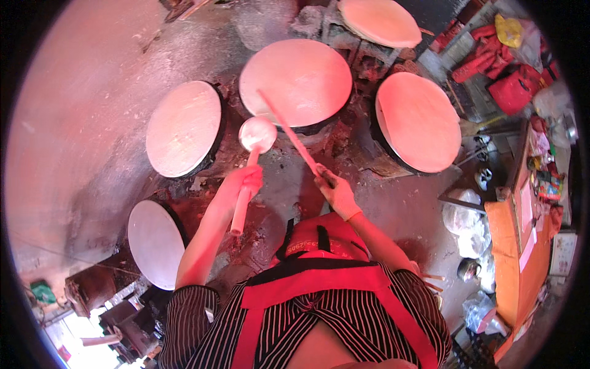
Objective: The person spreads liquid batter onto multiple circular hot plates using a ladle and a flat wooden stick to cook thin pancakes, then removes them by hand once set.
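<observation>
My left hand (242,181) grips the thick handle of a round ladle (257,134). Pale stuff shows in its bowl, held at the front rim of the middle round griddle (295,83). In my right hand (339,193), which wears a light glove, is a long thin wooden stick (289,131). Its far end reaches over that griddle's left part; whether it touches the surface I cannot tell. A pale, thin layer covers the griddle. Another round griddle (184,129) lies to the left, and one on the right carries a pale round sheet (418,122).
A further round griddle (156,244) is at lower left, beside dark machinery (131,323). Behind, a stack of thin round flatbreads (380,22) rests on concrete blocks (371,57). At right stand a cluttered table with an orange side (507,263) and clear plastic bags (470,230).
</observation>
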The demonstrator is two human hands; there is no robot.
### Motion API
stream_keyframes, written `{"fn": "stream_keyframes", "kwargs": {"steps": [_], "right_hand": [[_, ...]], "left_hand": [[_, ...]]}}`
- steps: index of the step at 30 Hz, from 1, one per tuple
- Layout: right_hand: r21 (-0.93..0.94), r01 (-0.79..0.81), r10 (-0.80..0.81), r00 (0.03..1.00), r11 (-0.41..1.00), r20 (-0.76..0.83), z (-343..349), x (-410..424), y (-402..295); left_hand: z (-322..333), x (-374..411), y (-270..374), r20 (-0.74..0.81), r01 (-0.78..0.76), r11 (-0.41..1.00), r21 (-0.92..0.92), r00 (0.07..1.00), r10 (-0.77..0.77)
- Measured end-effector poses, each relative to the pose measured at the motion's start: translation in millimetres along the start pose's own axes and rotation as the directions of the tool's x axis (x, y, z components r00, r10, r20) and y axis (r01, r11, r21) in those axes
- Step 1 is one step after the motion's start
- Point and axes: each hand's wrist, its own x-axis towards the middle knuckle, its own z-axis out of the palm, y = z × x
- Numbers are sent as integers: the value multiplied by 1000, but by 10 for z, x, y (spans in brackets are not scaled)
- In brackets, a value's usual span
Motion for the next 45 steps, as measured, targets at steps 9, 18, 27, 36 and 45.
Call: {"fn": "stream_keyframes", "kwargs": {"steps": [9, 18, 27, 36, 45], "right_hand": [[-938, -157, -108, 974, 308, -198, -1493, 1180, -564], [-842, -51, 41, 999, 538, -34, -2891, 1704, -1084], [103, -211, 202, 976, 972, 85, -4186, 3614, -2605], [400, 8, 121, 948, 916, -294, -4866, 5457, -1362], [192, -236, 291, 527, 953, -799, -4438, 5916, 1346]], "left_hand": [[182, -348, -595, -28, 67, 981, -180, 997, -73], [1293, 193, -1105, 118, 45, 883, -468, 993, 12], [2054, 548, -1088, 106, -2, 853, -522, 992, 68], [2499, 1189, -25, 108, -34, 937, -349, 991, 76], [2772, 1646, 759, 14, -172, 985, 20, 985, 172]]}}
